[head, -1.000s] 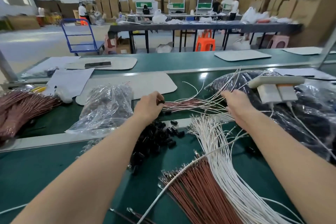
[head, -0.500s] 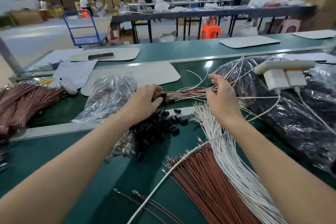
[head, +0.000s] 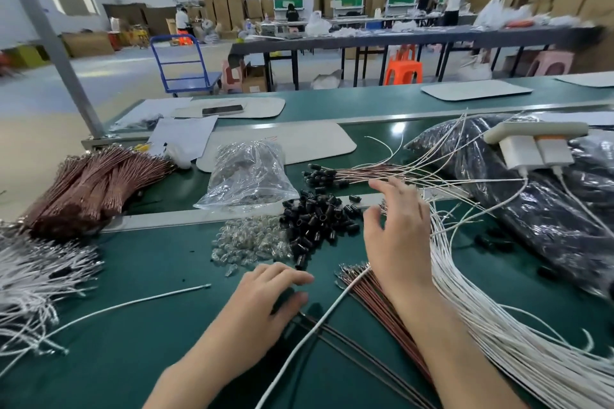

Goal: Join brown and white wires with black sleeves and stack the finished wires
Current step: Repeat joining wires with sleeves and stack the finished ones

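The finished wires (head: pixel 352 174) lie stacked on the belt, their black-sleeved ends pointing left. In front of them sits a pile of loose black sleeves (head: pixel 315 219). Loose brown wires (head: pixel 375 299) and a thick sheaf of white wires (head: pixel 491 319) fan out toward me on the right. My right hand (head: pixel 397 239) hovers over the brown wire tips with fingers spread, holding nothing. My left hand (head: pixel 265 302) lies low and flat on the green table, fingers straight, beside a long white wire (head: pixel 312 329) and two dark wires (head: pixel 345 345).
A heap of clear sleeves (head: pixel 252 244) and a clear plastic bag (head: pixel 249 173) sit left of the black sleeves. Bundles of brown wires (head: pixel 93 186) and white wires (head: pixel 36 276) lie at the far left. A black bag (head: pixel 538 209) with a power strip (head: pixel 535 139) fills the right.
Both hands have drawn back from the finished stack toward me. The left hand dropped to the near table and the right hand opened over the brown wires.
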Demonstrator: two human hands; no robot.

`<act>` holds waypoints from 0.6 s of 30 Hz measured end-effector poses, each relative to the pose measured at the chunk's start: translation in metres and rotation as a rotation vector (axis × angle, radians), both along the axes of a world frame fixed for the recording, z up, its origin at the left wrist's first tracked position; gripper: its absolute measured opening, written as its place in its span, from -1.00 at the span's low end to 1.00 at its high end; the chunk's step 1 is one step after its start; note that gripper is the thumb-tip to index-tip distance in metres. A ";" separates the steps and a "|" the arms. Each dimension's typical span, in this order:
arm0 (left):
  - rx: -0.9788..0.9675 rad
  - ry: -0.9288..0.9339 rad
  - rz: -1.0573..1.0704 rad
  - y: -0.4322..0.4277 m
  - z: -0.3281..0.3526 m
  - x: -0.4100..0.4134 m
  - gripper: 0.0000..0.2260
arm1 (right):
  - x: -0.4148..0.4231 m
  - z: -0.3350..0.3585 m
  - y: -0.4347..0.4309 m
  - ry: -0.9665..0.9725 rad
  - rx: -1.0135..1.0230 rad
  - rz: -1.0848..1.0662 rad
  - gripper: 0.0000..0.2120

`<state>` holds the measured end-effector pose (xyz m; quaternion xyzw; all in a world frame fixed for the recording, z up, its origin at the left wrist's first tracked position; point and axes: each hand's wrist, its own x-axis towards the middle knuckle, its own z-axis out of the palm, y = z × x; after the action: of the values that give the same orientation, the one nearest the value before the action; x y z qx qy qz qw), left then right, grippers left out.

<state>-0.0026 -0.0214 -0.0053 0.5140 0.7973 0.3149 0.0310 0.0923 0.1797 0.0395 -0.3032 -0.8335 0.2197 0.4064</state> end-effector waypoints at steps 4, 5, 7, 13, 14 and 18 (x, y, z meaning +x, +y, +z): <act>-0.071 -0.168 -0.122 -0.026 0.007 -0.008 -0.76 | 0.013 -0.016 -0.034 0.053 -0.046 0.026 -0.69; -0.095 -0.178 -0.140 -0.031 0.007 -0.010 -0.76 | 0.013 -0.021 -0.041 0.042 -0.037 0.028 -0.69; -0.129 -0.143 -0.142 -0.035 0.006 -0.012 -0.76 | 0.011 -0.029 -0.048 0.008 -0.006 0.043 -0.68; -0.147 0.082 -0.064 -0.021 0.005 -0.001 -0.79 | 0.008 -0.040 -0.052 -0.077 -0.002 0.183 -0.68; -0.148 0.090 -0.052 -0.020 0.005 0.000 -0.80 | 0.009 -0.040 -0.051 -0.085 -0.016 0.207 -0.68; -0.188 0.130 -0.017 -0.020 0.004 -0.004 -0.78 | 0.010 -0.044 -0.048 -0.125 -0.051 0.294 -0.71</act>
<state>-0.0065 -0.0411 -0.0017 0.5351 0.8192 0.2043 0.0298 0.1027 0.1315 -0.0042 -0.2011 -0.8867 0.2787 0.3094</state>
